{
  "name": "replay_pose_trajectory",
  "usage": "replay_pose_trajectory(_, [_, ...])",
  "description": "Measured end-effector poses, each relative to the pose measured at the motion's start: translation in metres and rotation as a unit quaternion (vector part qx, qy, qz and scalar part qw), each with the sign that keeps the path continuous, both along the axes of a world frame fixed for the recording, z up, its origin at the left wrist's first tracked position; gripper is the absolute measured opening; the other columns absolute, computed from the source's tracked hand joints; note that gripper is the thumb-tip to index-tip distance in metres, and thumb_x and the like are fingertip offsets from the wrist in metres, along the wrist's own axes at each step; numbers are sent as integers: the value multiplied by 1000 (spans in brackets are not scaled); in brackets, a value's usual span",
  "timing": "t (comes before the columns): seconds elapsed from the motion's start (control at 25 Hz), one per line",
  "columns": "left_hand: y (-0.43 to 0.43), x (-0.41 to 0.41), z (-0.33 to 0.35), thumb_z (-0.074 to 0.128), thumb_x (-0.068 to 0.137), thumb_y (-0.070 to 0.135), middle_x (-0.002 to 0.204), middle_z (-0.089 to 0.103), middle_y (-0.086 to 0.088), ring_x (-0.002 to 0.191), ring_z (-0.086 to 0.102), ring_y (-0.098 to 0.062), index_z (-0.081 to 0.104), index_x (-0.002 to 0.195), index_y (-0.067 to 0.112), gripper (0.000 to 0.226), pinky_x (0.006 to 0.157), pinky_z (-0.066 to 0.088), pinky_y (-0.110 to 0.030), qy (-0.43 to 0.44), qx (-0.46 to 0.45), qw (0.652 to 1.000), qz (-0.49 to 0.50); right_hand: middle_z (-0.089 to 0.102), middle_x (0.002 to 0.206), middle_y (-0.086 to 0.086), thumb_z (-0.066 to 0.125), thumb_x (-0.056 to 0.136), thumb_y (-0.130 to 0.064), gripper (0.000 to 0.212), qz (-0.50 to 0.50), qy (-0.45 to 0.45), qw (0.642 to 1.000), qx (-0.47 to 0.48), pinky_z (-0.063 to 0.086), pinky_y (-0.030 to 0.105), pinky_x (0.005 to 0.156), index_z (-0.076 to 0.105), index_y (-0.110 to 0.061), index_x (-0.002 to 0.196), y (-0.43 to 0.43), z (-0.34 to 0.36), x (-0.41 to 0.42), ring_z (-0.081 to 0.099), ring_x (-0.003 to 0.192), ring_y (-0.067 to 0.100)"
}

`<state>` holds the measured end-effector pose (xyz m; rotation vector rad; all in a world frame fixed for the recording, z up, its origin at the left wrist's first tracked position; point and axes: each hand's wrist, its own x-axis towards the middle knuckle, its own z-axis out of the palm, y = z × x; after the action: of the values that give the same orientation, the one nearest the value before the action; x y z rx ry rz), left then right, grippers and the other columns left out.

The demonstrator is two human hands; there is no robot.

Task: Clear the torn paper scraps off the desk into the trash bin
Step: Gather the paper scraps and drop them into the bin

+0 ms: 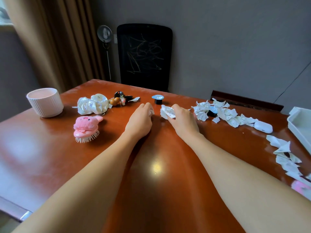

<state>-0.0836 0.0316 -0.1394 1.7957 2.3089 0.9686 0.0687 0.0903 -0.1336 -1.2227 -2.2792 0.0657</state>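
Note:
Both my hands lie on the brown desk (156,165) near its middle. My left hand (140,119) curls round a small white paper scrap (151,111) that shows at its fingertips. My right hand (183,121) grips a crumpled wad of torn printed paper (166,111). A pile of torn scraps (218,111) lies to the right of my right hand. Several more scraps (286,157) lie by the desk's right edge. One small scrap (134,99) sits at the back near a keychain. No trash bin is in view.
A white ribbed cup (45,102) stands at the back left. Near it are white scrunchies (92,104), a pink plush hairbrush (85,128), a keychain (120,97), a small black capsule (157,99), a white earbud case (263,126) and a white tray (299,125). A black chair (144,56) stands behind.

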Motion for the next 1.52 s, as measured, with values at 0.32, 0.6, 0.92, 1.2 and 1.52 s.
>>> replay_pose_trajectory(0.32, [-51,8,7,48,91,-4,117,55,-6,103,56,-28,50,114,17,32,87,49,-42,-10,20,999,27,64,118,9,61,96,-32,30,17,76,995,-63,45,20,58,53,-16,121,-37,5,10,63,99,24])
replay_pose_trajectory(0.6, [-95,15,24,48,91,1,109,62,-4,96,59,-28,52,107,20,25,81,54,-49,-70,82,994,30,65,113,7,58,97,-33,28,41,91,993,-64,39,16,52,54,-16,118,-73,30,17,56,82,14])
replay_pose_trajectory(0.92, [-129,3,51,42,99,10,107,59,-3,95,58,-25,53,113,17,19,72,54,-38,-79,85,992,43,65,119,8,56,98,-36,36,36,129,989,-55,38,16,57,54,-12,125,-107,59,34,54,85,12])
replay_pose_trajectory(1.2, [-147,2,40,48,96,14,106,63,-1,95,60,-23,59,105,19,15,77,54,-38,-65,38,997,-3,63,117,6,55,98,-38,37,61,154,984,-67,48,19,59,55,-13,125,-126,69,34,58,93,13])
replay_pose_trajectory(1.52, [-138,5,7,45,100,27,116,51,-4,97,58,-27,56,117,16,23,80,49,-38,-34,-20,999,21,62,115,5,55,98,-37,29,60,121,986,-99,36,11,52,55,-16,119,-122,41,31,53,86,9])
